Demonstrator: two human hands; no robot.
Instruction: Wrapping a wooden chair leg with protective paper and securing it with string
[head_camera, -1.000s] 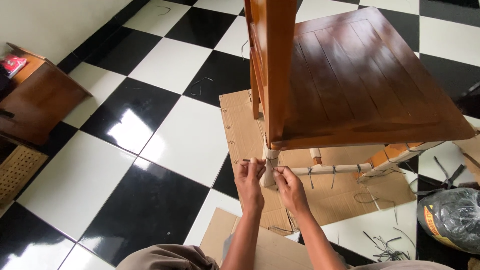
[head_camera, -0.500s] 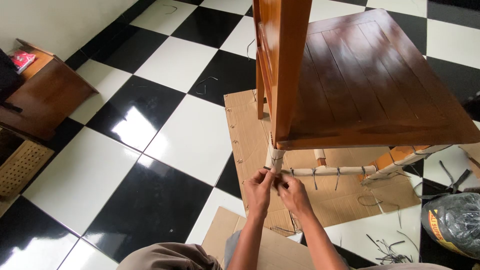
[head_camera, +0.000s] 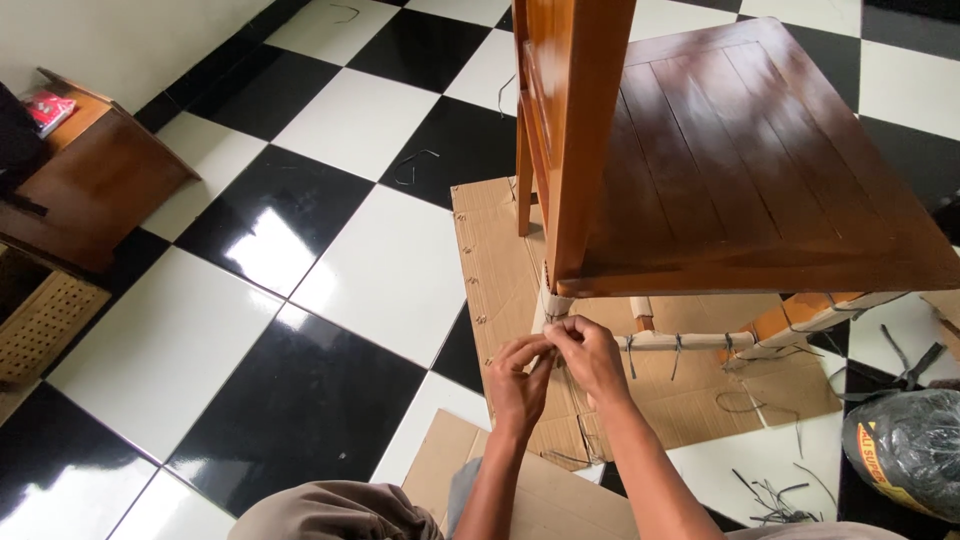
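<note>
A brown wooden chair (head_camera: 720, 160) stands on flattened cardboard (head_camera: 505, 280). Its near leg (head_camera: 556, 305) and the lower rail (head_camera: 690, 341) are wrapped in pale paper, tied with dark straps. My left hand (head_camera: 520, 380) and my right hand (head_camera: 585, 355) meet at the foot of that leg, fingers pinched together on a thin dark strap around the wrapping. The strap itself is mostly hidden by my fingers.
A brown wooden side table (head_camera: 85, 180) and a woven basket (head_camera: 40, 325) stand at the left. A black plastic bag (head_camera: 905, 450) lies at the right, with loose dark strap scraps (head_camera: 770, 490) near it. Another cardboard sheet (head_camera: 540, 490) lies by my knees on the checkered floor.
My hands drew together from either side of the wrapped leg and now meet in front of it, the right hand having risen over the left.
</note>
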